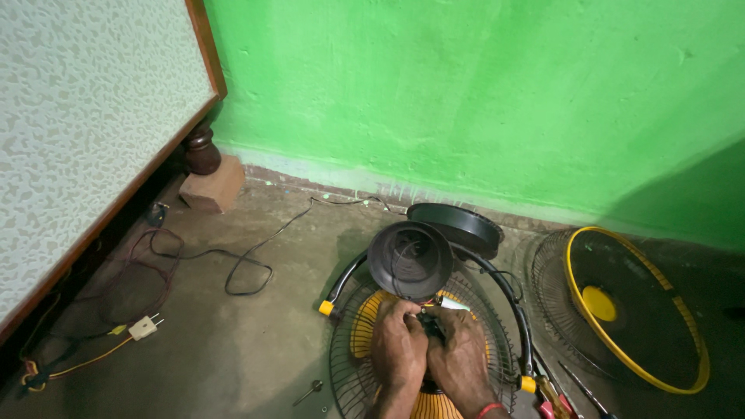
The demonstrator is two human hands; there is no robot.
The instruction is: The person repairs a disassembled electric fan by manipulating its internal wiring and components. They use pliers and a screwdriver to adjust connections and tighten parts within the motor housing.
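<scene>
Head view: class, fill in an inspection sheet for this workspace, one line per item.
Surface: bare concrete floor.
Job's things: fan guard under dark motor housing; black tube frame.
Clutter: second guard with yellow rim, screwdrivers, screw, black cover.
Grippers: left hand and right hand pinch a small dark part.
Cables: black cord, white plug.
Surroundings: green wall, bed leg on brick.

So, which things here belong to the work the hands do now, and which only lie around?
In the work:
- left hand and right hand, both on the fan motor
- rear wire grille under them
- black motor cover, stood beside the hands

Lying about:
- front grille with yellow rim
- screwdrivers
- black cable
- white plug
- brick
</scene>
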